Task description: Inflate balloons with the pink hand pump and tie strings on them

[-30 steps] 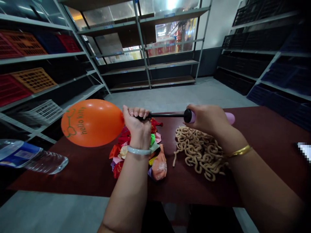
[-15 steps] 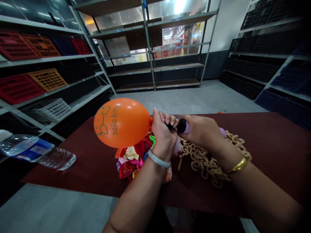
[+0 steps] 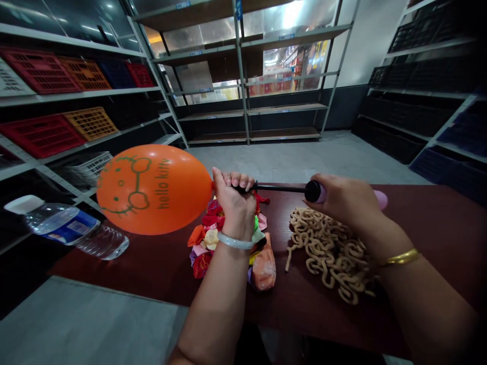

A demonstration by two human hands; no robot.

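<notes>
An inflated orange balloon printed "hello kitty" hangs over the left of the dark red table. My left hand is closed round the balloon's neck and the nozzle end of a hand pump. The pump's black rod is drawn out to the right. My right hand is wrapped round the pump's pink barrel. Under my left wrist lies a heap of flat coloured balloons.
A pile of beige S-shaped clips lies beneath my right hand. A water bottle lies on its side at the table's left end. Metal shelves with coloured crates stand left; dark crates fill the right racks.
Half a second ago the pump was pushed in with my hands together. Now my right hand has pulled the barrel right, baring the rod. The balloon is larger.
</notes>
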